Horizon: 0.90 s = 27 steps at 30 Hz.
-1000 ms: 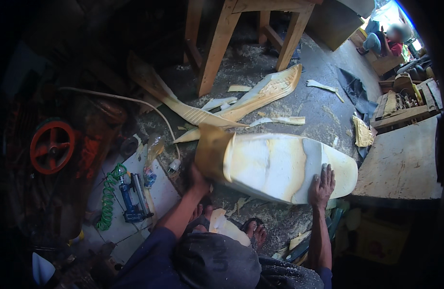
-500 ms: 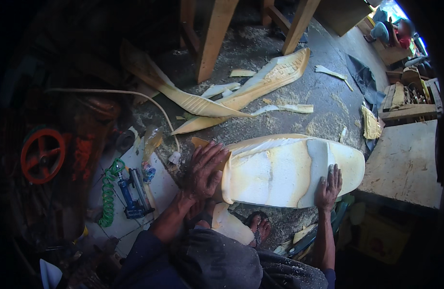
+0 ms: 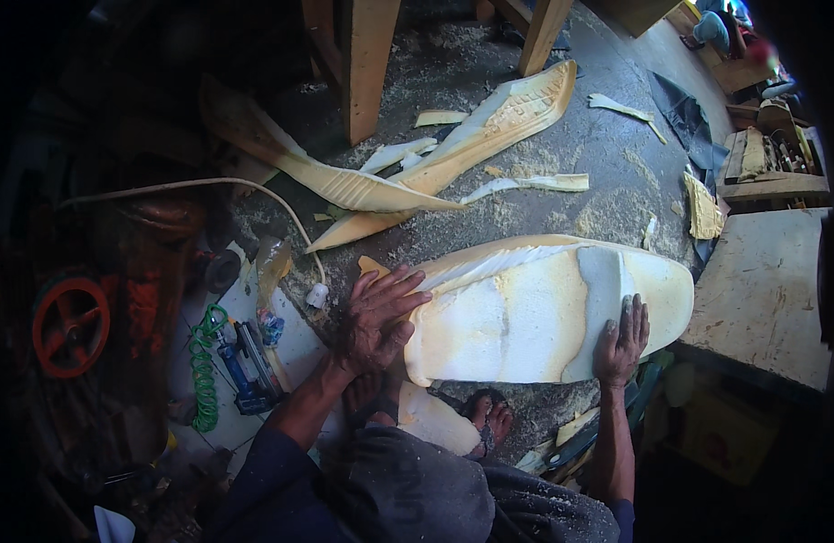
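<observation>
A long cream foam block [image 3: 526,317], shaped like a seat and rough along its upper edge, lies crosswise in front of me. My left hand [image 3: 376,317] rests at its left end, fingers spread, with a small tan piece [image 3: 370,266] partly showing behind them. My right hand [image 3: 625,339] lies flat on the pale band near the right end, fingers extended. Beyond the block, two long trimmed foam pieces [image 3: 498,122] are crossed on the dusty floor [image 3: 625,208], among thin white scraps [image 3: 526,185]. My sandalled feet show just below the block.
Wooden legs [image 3: 367,72] stand at the top. On my left are an orange-wheeled machine [image 3: 71,328], a blue air tool [image 3: 245,380] with green coiled hose and a cord with plug [image 3: 316,294]. On my right are a board [image 3: 752,281] and wood pieces. Another person [image 3: 725,36] sits far right.
My left hand has come up from under the left end to lie spread at it. The tan part there has dropped mostly from sight. The block and right hand have shifted slightly right in view.
</observation>
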Each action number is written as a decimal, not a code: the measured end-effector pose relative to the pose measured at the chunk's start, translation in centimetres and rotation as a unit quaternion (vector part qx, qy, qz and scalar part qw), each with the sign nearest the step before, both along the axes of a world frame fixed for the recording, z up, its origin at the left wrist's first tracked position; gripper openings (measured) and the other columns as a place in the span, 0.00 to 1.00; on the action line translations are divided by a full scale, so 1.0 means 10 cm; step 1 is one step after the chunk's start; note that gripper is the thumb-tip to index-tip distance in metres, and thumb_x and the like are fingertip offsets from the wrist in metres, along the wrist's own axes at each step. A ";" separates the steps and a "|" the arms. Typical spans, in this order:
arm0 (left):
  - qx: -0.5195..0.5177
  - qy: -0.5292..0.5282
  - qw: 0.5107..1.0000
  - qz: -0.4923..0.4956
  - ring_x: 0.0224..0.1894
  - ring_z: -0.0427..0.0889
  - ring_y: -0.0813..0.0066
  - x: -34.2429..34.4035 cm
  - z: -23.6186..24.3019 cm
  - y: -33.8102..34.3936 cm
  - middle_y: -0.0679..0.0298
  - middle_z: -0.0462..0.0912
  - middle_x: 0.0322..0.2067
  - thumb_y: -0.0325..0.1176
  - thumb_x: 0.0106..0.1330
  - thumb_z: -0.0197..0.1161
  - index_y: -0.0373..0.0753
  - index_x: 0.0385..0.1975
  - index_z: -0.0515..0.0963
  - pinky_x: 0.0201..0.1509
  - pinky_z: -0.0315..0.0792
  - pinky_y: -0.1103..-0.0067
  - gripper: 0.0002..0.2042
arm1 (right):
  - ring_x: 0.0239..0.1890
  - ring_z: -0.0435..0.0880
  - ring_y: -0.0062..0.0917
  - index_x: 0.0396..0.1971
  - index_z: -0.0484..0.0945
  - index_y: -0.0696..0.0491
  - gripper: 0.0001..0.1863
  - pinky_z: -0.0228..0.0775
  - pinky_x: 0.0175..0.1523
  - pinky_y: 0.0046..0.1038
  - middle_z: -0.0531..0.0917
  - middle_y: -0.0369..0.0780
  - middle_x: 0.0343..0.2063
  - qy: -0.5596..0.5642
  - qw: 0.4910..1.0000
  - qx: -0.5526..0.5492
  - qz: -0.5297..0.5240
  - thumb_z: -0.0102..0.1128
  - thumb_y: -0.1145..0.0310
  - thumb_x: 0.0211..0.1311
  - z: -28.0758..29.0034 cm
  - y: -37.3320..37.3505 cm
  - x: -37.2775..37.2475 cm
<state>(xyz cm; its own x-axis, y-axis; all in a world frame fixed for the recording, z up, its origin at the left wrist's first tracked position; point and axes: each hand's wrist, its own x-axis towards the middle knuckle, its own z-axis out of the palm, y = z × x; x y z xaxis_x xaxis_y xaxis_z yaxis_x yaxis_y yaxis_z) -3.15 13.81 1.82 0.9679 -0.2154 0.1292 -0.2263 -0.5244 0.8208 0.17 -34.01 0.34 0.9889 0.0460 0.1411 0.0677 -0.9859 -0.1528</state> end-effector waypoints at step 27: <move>-0.072 0.244 0.944 0.210 0.48 0.89 0.57 0.03 -0.40 0.11 0.50 0.90 0.44 0.53 0.82 0.42 0.33 0.51 0.85 0.57 0.79 0.68 0.30 | 0.79 0.61 0.45 0.72 0.72 0.55 0.29 0.44 0.81 0.48 0.70 0.46 0.75 0.000 1.000 0.000 0.009 0.49 0.59 0.75 0.02 -0.01 -0.01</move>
